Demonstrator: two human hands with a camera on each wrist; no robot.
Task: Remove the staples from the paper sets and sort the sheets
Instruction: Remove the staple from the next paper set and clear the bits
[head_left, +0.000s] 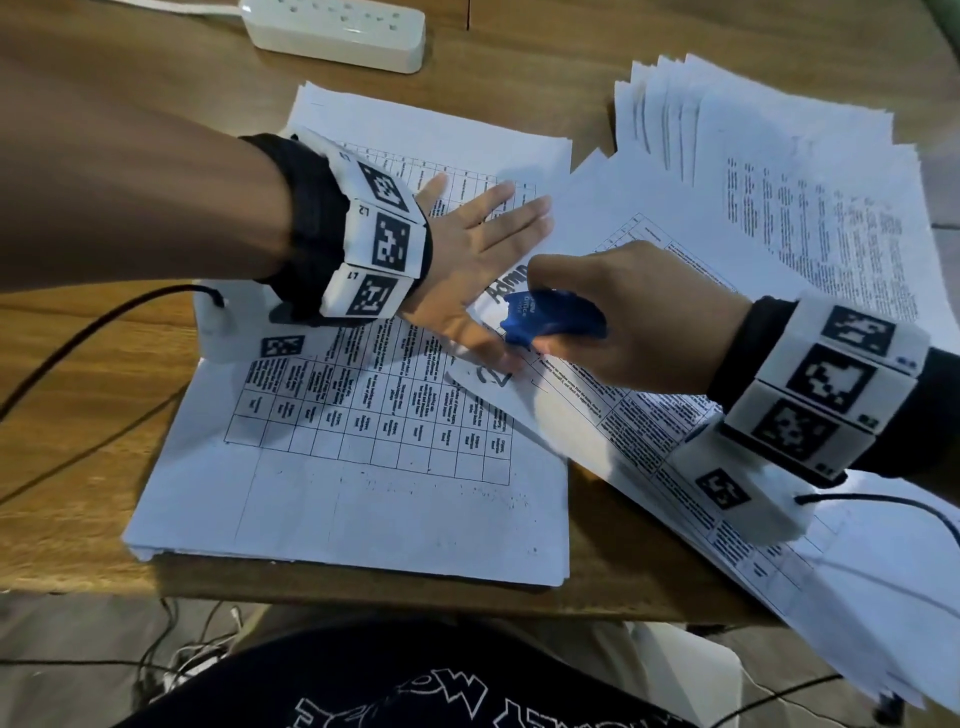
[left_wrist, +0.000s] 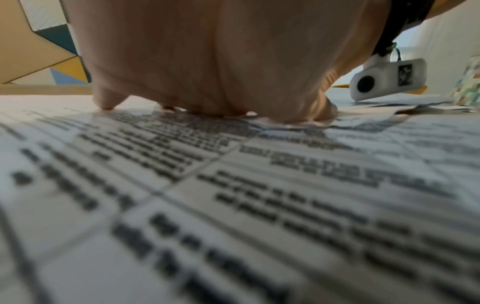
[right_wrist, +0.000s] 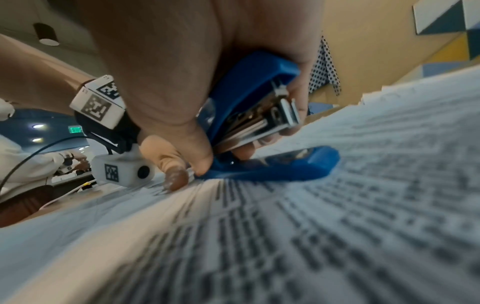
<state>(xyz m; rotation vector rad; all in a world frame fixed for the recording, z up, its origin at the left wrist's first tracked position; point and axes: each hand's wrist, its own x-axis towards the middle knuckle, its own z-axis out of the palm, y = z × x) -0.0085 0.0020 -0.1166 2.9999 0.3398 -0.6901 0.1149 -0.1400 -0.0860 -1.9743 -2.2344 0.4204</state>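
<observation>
nearest us, our right hand (head_left: 634, 322) curls round the blue stapler (head_left: 553, 318), its tail at the stapled set's (head_left: 613, 415) corner. beyond, our left hand (head_left: 470, 260) presses flat, fingers straight. thin sheets likely slide and tear; pin beside the staple.

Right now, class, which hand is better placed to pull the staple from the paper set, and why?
The right hand: it already grips the blue stapler, tip at the corner of the paper set. The left hand lies flat with straight fingers, pressing the sheets down.
</observation>
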